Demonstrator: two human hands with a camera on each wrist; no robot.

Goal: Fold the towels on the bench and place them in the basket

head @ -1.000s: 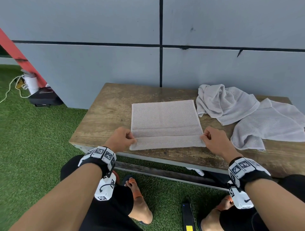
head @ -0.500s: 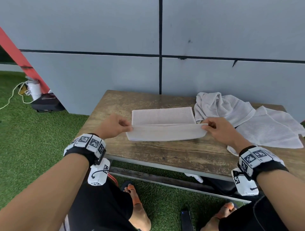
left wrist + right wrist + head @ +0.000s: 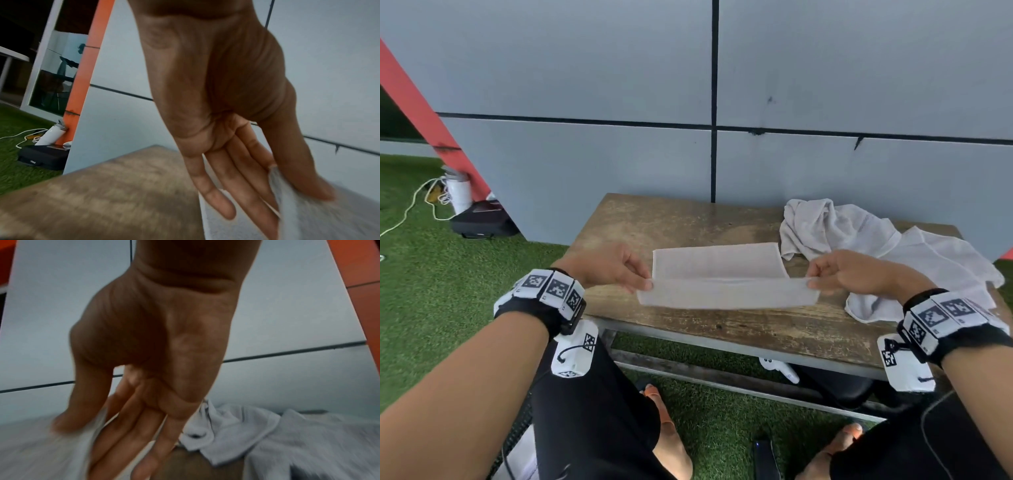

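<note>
Towel axis: the towel [image 3: 726,281] runs left to right across the person's front, its near edge lifted and folded toward the wall, its far part flat on the table [image 3: 688,222].
Left hand: the left hand [image 3: 606,265] pinches the towel's left end between thumb and fingers [image 3: 230,191].
Right hand: the right hand [image 3: 849,272] pinches the right end the same way, thumb on top.
Other towels: the crumpled towels [image 3: 859,236] lie on the right part of the table, just beside the held one.
Surface: worn brown wood, a metal frame under it.
Room: a grey panelled wall [image 3: 619,85] behind, green turf [image 3: 431,291] on the ground, a red beam [image 3: 417,113] at left.
Basket: out of view.
</note>
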